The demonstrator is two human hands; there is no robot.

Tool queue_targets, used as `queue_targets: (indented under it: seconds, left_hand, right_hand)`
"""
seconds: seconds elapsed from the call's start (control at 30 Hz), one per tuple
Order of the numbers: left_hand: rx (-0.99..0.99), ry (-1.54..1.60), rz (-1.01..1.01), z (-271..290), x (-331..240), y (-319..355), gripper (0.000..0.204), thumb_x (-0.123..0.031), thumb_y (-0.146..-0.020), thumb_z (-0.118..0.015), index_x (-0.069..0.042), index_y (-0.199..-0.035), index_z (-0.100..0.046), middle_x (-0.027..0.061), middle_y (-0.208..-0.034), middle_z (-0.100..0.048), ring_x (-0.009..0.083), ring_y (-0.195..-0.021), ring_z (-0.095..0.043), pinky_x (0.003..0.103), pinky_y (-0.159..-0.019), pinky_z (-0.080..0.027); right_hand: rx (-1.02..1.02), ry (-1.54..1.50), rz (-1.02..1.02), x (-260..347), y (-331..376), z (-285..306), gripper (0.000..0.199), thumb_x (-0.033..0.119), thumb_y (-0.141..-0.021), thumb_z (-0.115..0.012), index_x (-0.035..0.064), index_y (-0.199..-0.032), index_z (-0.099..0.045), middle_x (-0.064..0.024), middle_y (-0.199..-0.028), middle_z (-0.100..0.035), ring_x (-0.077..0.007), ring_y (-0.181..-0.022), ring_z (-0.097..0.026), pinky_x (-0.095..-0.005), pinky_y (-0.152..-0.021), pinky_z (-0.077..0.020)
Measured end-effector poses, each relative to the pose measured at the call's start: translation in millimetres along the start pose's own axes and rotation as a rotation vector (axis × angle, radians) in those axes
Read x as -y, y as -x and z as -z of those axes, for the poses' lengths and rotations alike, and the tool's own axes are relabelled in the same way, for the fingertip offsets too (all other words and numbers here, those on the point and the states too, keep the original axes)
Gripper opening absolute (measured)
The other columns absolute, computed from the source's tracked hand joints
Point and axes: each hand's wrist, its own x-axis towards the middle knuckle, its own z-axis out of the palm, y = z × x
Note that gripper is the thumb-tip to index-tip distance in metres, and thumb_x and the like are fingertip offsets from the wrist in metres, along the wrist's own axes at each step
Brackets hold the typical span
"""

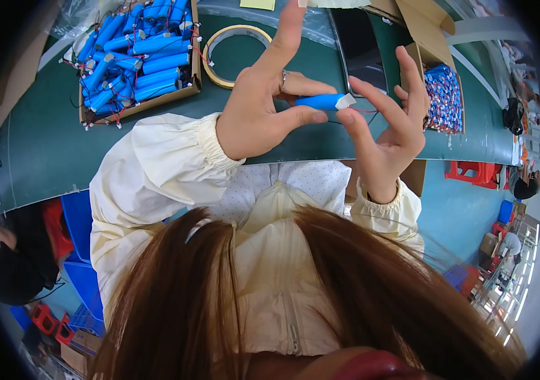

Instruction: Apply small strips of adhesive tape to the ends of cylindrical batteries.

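A blue cylindrical battery (318, 102) with thin wires lies level between my hands, above the table. My left hand (254, 107) pinches its left end between thumb and bent fingers, while the index finger points up. At that fingertip is a pale strip (336, 2), cut off by the upper edge. A whitish piece of tape (346, 101) covers the battery's right end. My right hand (387, 126) has its thumb at this taped end and its index fingertip just above; the other fingers are spread. A red wire (366, 111) runs from there toward the right palm.
On the green table (162, 144) stands a cardboard box (140, 109) of similar blue batteries at the left. A tape roll (214, 74) and a dark phone (360, 50) lie beyond my hands. Another box (463, 104) at the right holds many small blue-and-red parts.
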Motion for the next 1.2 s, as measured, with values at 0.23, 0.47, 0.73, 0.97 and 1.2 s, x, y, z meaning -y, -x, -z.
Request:
queue_targets:
  seconds: [0.23, 0.47, 0.73, 0.97, 1.2]
  left_hand:
    - [0.425, 0.204, -0.685, 19.3, 67.8, -14.8, 0.105, 0.015, -0.071, -0.057, -0.015, -0.135, 0.02, 0.0089, -0.144, -0.009, 0.0177, -0.095, -0.058, 0.025, -0.076, -0.047]
    - [-0.016, 0.212, 0.127, -3.9, -4.9, -1.6, 0.104, 0.017, -0.071, -0.055, -0.015, -0.135, 0.02, 0.0137, -0.137, -0.03, 0.0184, -0.096, -0.057, 0.025, -0.076, -0.047]
    - [0.464, 0.232, -0.759, 19.4, 61.7, -31.6, 0.102, 0.017, -0.071, -0.056, -0.012, -0.136, 0.018, 0.0065, -0.145, 0.008, 0.0189, -0.097, -0.057, 0.025, -0.075, -0.047]
    - [0.344, -0.129, -1.053, 21.7, 59.2, -41.8, 0.103, 0.015, -0.071, -0.058, -0.01, -0.135, 0.019, 0.0098, -0.145, 0.003, 0.0193, -0.095, -0.058, 0.026, -0.076, -0.048]
    - [0.365, -0.133, -1.114, 21.7, 59.8, -42.2, 0.106, 0.016, -0.07, -0.058, -0.011, -0.134, 0.021, 0.0122, -0.144, -0.002, 0.0197, -0.093, -0.059, 0.025, -0.074, -0.048]
  right_hand:
    - [-0.167, -0.013, 0.212, 3.9, 6.5, 2.2, 0.03, 0.026, -0.067, -0.07, 0.0087, -0.091, -0.069, -0.021, -0.13, -0.038, -0.0291, -0.118, -0.036, -0.0379, -0.09, -0.0307]
    - [-0.003, 0.139, 0.257, 4.5, 3.5, -4.6, 0.025, 0.029, -0.076, -0.061, 0.0138, -0.095, -0.069, -0.0212, -0.127, -0.042, -0.0298, -0.115, -0.034, -0.0346, -0.093, -0.0268]
    - [0.239, -0.575, -0.246, -10.4, 9.4, -13.3, 0.023, 0.023, -0.08, -0.057, 0.0131, -0.098, -0.067, -0.0111, -0.126, -0.046, -0.0237, -0.113, -0.037, -0.0368, -0.089, -0.0301]
    - [0.071, -0.466, -0.195, -4.3, 9.8, -12.6, 0.037, 0.02, -0.069, -0.069, 0.0105, -0.104, -0.064, -0.0129, -0.127, -0.043, -0.0241, -0.111, -0.038, -0.0352, -0.087, -0.032]
    - [-0.112, -0.108, 0.127, 5.7, 6.3, -10.7, 0.022, 0.013, -0.068, -0.07, 0.0068, -0.089, -0.068, -0.0143, -0.121, -0.049, -0.0255, -0.111, -0.04, -0.0343, -0.085, -0.0347]
